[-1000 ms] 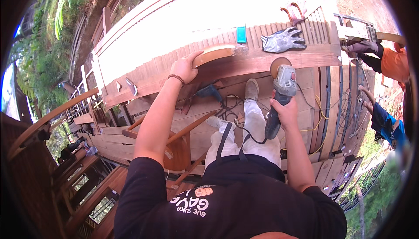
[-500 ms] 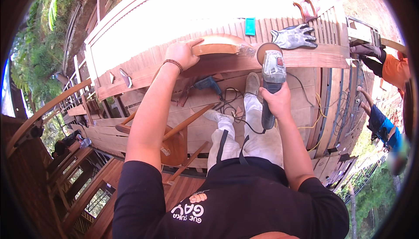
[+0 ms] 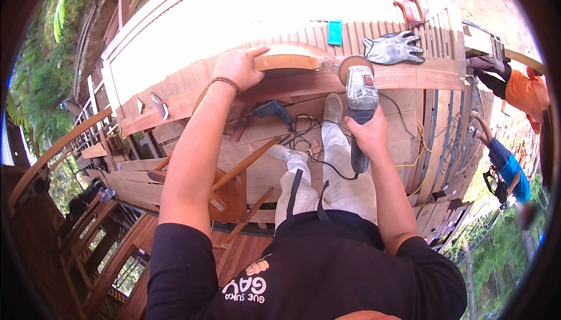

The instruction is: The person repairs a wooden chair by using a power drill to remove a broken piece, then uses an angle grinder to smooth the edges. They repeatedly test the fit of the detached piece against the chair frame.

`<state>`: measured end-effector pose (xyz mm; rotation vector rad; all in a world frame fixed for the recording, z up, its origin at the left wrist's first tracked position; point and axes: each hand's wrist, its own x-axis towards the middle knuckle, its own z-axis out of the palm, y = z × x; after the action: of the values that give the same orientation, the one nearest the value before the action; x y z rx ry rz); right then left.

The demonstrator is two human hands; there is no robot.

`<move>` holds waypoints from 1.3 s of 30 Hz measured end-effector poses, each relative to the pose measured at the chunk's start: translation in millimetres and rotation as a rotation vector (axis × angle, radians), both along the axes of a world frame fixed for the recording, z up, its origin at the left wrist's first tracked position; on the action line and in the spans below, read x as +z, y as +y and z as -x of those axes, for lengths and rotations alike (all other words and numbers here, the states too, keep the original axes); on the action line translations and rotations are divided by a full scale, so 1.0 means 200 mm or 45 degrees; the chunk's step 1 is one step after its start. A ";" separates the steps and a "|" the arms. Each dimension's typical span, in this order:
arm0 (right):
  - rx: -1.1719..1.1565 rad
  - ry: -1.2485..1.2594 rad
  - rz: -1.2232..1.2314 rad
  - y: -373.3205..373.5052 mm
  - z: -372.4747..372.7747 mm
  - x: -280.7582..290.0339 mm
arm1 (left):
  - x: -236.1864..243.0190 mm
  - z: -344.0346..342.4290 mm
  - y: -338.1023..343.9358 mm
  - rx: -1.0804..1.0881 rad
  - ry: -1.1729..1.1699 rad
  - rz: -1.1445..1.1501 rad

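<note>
My left hand (image 3: 239, 70) grips a curved wooden piece (image 3: 289, 61) near its left end, lying along the front of a slatted wooden bench top (image 3: 418, 76). My right hand (image 3: 367, 134) is wrapped round the body of an angle grinder (image 3: 361, 95), whose round disc (image 3: 350, 63) is at the right end of the curved piece; whether they touch I cannot tell. A grey work glove (image 3: 391, 48), a teal rectangular object (image 3: 335, 32) and a wooden-handled tool (image 3: 409, 11) lie behind and to the right. The bench's back is washed out by glare.
A blue drill (image 3: 270, 111) and coiled cables (image 3: 304, 127) lie below the bench. Wooden sticks and a brown panel (image 3: 245, 188) are beside my legs. A curved rail (image 3: 35, 156) arcs at left. Co-workers in orange (image 3: 523, 92) and blue (image 3: 508, 177) are at the right.
My right hand has raised the grinder up and leftward to the end of the curved piece. My left hand has shifted up and slightly left with the piece. The view has shifted slightly.
</note>
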<state>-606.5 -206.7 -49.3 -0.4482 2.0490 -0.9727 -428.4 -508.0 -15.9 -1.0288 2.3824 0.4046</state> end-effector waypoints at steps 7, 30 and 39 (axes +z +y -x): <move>0.005 0.006 0.011 -0.02 -0.01 0.01 | 0.02 0.01 -0.02 0.004 0.024 -0.014; 0.213 0.147 -0.205 -0.15 0.03 0.20 | -0.01 -0.01 -0.03 -0.017 0.071 -0.016; 0.197 0.165 -0.216 -0.15 0.08 0.24 | 0.01 -0.02 -0.02 -0.079 0.023 0.013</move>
<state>-622.8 -235.8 -1.7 -0.5823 2.1561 -0.6867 -425.0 -512.7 -13.9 -0.9573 2.4278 0.3811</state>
